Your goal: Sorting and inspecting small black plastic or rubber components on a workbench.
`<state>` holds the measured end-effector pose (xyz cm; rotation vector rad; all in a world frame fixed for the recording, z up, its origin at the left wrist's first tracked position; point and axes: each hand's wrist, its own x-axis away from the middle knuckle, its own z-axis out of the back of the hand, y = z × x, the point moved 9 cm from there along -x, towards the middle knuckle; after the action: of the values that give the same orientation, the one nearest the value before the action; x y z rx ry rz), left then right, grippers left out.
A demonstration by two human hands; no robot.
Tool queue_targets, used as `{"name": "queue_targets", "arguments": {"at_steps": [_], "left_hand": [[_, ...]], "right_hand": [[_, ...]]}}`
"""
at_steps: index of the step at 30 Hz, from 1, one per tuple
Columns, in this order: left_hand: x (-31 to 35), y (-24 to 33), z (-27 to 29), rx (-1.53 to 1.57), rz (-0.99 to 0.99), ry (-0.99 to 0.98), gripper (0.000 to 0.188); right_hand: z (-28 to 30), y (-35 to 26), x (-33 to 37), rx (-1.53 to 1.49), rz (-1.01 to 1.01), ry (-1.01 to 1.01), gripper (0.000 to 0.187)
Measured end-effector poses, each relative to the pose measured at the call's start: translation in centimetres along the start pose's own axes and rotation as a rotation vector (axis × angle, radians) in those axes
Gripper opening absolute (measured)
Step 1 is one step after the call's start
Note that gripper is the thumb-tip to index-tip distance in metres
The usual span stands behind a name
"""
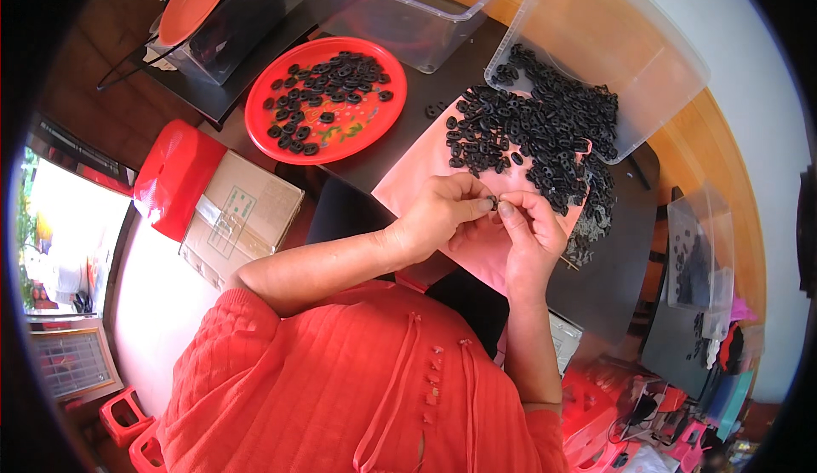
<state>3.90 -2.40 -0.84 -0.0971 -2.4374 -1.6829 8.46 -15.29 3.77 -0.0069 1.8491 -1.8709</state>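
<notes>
Over the pink sheet (407, 169), my two hands meet fingertip to fingertip. My left hand (436, 215) pinches a small black piece (493, 203) between thumb and finger. On its other side, the thumb and index finger of my right hand (533, 224) grip the same piece; fingertips cover most of it. Just beyond them spreads a heap of small black oval pieces with holes (545, 128), which look like plastic or rubber. More such pieces (328, 118) lie scattered in a round red tray (387, 124) with a flower pattern, to the far left of my hands.
A clear plastic bin (647, 56) lies tipped behind the heap, its mouth toward it. Another clear bin (400, 0) stands at the back. Grey bits (585, 239) lie right of the sheet on the dark table (608, 290). A cardboard box (242, 209) and red stool (176, 175) are at left.
</notes>
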Motion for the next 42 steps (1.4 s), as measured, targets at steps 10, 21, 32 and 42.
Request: {"name": "queue_targets", "arguments": {"at_steps": [10,21,32,42], "left_hand": [[0.7,1.0,0.5,-0.208,-0.197,0.073,0.01],[0.6,0.8,0.5,-0.108,-0.135,0.078,0.012],[0.7,1.4,0.4,-0.275,-0.218,0.041,0.011],[0.9,0.7,0.5,-0.281,-0.242,0.002,0.007]], "right_hand": [[-1.2,-2.9,0.2,0.314,0.203,-0.098,0.009],[0.2,-1.9,0.3,0.239,0.169,-0.04,0.014],[-1.5,-4.1,0.0,0.513,0.395,-0.173,0.011],[-2.0,-3.0,0.7,0.383,0.264,-0.157,0.01]]}}
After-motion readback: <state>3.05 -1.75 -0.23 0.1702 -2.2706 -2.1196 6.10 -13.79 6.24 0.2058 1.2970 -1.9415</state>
